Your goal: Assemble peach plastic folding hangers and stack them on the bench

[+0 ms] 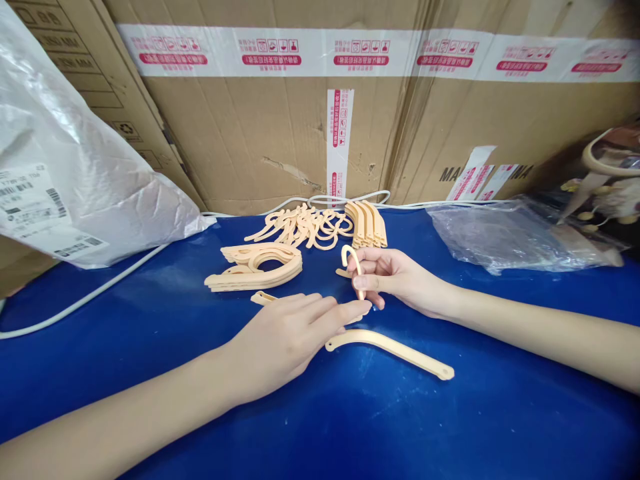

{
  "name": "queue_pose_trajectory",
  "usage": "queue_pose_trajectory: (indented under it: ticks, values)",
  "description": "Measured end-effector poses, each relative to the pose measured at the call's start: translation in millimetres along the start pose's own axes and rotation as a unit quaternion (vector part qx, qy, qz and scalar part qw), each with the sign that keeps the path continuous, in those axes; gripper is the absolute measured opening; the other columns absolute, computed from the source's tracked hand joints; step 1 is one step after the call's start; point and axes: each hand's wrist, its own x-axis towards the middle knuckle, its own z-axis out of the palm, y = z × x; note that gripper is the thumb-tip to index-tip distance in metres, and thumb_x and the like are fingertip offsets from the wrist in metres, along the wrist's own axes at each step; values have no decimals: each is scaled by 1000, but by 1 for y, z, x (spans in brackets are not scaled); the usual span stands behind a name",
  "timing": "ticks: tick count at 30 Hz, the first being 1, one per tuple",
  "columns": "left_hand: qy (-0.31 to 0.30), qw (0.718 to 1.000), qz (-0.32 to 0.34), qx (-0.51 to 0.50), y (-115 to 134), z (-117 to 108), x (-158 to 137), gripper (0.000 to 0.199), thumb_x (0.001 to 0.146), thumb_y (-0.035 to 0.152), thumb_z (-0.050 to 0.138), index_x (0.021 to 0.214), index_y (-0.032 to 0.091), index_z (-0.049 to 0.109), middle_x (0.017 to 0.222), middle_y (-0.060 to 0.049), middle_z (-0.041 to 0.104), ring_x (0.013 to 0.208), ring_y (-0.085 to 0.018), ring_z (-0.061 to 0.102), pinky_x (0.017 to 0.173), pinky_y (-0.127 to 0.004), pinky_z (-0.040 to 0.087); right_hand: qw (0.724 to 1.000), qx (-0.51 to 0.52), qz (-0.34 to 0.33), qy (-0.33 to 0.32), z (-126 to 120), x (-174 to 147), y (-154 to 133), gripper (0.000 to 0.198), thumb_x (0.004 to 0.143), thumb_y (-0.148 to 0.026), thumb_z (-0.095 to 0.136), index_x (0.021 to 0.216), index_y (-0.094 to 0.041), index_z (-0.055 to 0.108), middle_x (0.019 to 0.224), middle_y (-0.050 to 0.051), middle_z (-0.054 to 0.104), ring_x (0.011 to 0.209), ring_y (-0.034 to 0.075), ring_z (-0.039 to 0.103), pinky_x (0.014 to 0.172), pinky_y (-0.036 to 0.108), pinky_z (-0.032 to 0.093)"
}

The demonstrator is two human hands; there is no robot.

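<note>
My right hand (383,275) is closed in a pinch on a cream plastic hanger hook (359,263), its curved end pointing up. Beneath my left hand (295,330) is a cream hanger arm (263,298), gripped and mostly covered, with one end sticking out behind the knuckles. My left fingertips meet the lower end of the hook, and how the two pieces touch there is hidden. Another piece's tip (343,273) shows behind my right fingers. A loose curved hanger arm (390,343) lies on the blue table just in front of both hands.
Stacked folded hangers (255,277) lie left of a pile of loose hooks (305,223) and a stack of hanger arms (367,223). A white parcel bag (95,153) is at left, clear plastic film (520,233) at right. Cardboard boxes (250,133) and a white cable (115,287) border the table.
</note>
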Motion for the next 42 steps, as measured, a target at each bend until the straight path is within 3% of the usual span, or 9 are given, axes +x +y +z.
queue_pose_trajectory:
  ticks: [15, 29, 36, 42]
  values:
    - [-9, 1000, 3, -9, -2, -1, 1, 46, 90, 4, 44, 133, 19, 36, 102, -2, 63, 80, -16, 55, 73, -28, 44, 1000, 4, 13, 12, 4, 1, -4, 18, 76, -17, 68, 82, -14, 52, 59, -7, 56, 43, 2, 49, 42, 13, 41]
    - [15, 1000, 6, 20, 0, -1, 3, 37, 91, 7, 42, 127, 16, 43, 86, -2, 60, 73, -15, 54, 65, -26, 42, 1000, -18, 6, 19, 4, 0, -4, 18, 77, -17, 67, 83, -14, 51, 61, -7, 56, 43, 1, 49, 43, 14, 40]
    - [15, 999, 15, 35, -1, 0, 3, 35, 92, 8, 39, 127, 15, 43, 90, -3, 62, 76, -16, 56, 66, -27, 44, 999, -31, -1, 11, 3, -1, -3, 18, 80, -19, 65, 83, -16, 48, 62, -6, 57, 44, 3, 55, 45, 14, 41]
    - [0, 1000, -1, 22, -2, 1, 2, 40, 92, 8, 41, 131, 18, 39, 95, -4, 63, 78, -17, 56, 69, -29, 46, 1000, 2, 15, 10, 1, 0, -3, 21, 78, -20, 68, 86, -16, 50, 62, -7, 58, 38, 2, 51, 38, 12, 39]
